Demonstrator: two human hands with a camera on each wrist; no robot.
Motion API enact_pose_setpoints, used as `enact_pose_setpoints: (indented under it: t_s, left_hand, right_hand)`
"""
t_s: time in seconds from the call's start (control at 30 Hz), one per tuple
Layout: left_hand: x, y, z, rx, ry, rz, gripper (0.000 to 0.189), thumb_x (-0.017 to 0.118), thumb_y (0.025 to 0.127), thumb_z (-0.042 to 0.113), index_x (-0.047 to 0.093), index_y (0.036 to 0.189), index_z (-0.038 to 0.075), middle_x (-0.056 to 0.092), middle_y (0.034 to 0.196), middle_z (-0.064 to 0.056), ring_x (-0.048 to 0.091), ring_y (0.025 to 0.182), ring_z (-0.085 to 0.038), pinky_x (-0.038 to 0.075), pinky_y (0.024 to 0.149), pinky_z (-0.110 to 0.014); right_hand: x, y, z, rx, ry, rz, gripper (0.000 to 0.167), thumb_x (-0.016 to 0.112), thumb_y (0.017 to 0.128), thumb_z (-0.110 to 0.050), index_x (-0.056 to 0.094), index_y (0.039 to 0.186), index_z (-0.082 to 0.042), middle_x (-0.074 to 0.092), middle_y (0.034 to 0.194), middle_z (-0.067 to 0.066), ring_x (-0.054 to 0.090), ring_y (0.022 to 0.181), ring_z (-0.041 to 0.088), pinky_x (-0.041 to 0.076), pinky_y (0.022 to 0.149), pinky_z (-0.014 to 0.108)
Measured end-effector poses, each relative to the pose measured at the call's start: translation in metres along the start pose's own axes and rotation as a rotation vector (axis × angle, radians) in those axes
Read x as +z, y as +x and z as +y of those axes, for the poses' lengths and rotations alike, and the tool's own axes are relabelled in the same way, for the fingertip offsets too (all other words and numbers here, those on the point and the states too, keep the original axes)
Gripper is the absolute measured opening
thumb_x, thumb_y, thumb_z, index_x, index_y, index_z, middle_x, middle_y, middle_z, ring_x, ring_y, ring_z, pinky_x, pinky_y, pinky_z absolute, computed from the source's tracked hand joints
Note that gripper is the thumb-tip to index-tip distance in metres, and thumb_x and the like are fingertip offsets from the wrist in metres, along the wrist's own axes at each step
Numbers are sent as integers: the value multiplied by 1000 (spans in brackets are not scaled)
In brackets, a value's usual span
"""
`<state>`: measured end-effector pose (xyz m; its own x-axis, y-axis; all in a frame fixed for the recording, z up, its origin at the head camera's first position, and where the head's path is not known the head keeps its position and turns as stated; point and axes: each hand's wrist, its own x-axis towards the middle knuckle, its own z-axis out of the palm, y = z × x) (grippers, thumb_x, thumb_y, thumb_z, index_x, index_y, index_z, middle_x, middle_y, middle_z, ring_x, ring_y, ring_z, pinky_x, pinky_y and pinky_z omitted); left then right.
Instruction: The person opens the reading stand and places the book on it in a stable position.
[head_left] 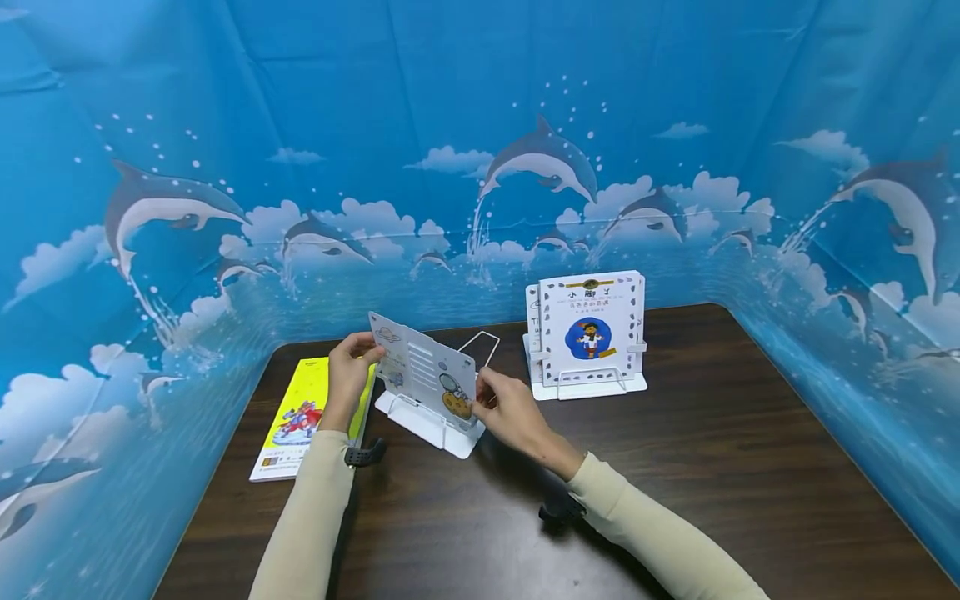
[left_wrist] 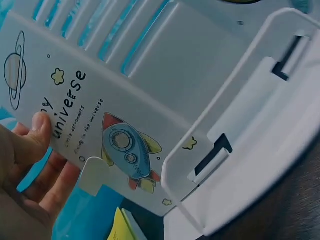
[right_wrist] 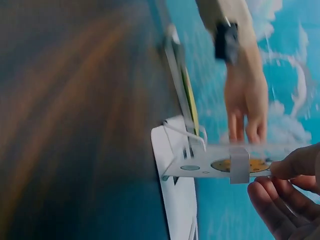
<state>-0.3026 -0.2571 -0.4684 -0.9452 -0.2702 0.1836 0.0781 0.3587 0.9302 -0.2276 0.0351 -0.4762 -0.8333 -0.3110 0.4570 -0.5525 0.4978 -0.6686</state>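
Note:
A white folding book stand (head_left: 420,367) with space drawings and slots in its back panel stands on the table, its panel tilted on a flat base (head_left: 431,423). My left hand (head_left: 348,371) pinches the panel's left edge; in the left wrist view the thumb (left_wrist: 42,129) lies on the printed face near the word "universe", with fingers behind. At the opposite edge, my right hand (head_left: 517,417) grips the panel between thumb and fingers, beside a small side clip (right_wrist: 240,165). A wire page holder (left_wrist: 220,107) crosses the front of the base.
A yellow-covered book (head_left: 300,412) lies to the left, partly behind my left forearm. Another white stand (head_left: 588,392) at the back right holds upright picture books (head_left: 592,329). A blue dolphin-print curtain (head_left: 450,167) encloses the dark wooden table (head_left: 675,467).

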Motion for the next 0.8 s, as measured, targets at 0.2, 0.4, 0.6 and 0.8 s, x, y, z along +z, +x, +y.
enact_pose_setpoints:
  t_s: [0.2,0.4,0.6,0.8]
  left_hand:
    - [-1,13,1,-1,-12,-99,34,66,104,3,67,138,4,67,133,-19,63,111,-19,55,96,-17]
    - [4,23,4,-21,-54,-165,36,58,106,-4,62,142,1,63,139,-21,63,108,-10,56,106,-32]
    - [12,33,9,-14,-87,-217,36,54,105,-10,60,141,-4,62,141,-29,69,122,-29,55,93,-19]
    - [19,37,10,-17,-142,-252,39,48,106,-12,55,144,-7,59,145,-30,60,138,-42,54,101,-21]
  right_hand:
    - [19,-9,-28,-121,-31,-84,22,79,89,-5,58,93,-10,75,91,3,69,77,11,55,68,18]
    - [37,-10,-44,-192,-86,-136,21,76,93,-6,56,97,-11,66,89,-2,65,79,9,47,68,13]
    - [52,-7,-53,-224,-104,-160,20,75,97,-7,55,100,-11,64,94,-2,61,84,4,48,72,12]
    - [60,-2,-59,-249,-122,-159,19,74,98,-7,55,101,-11,60,93,-3,54,81,5,42,69,14]
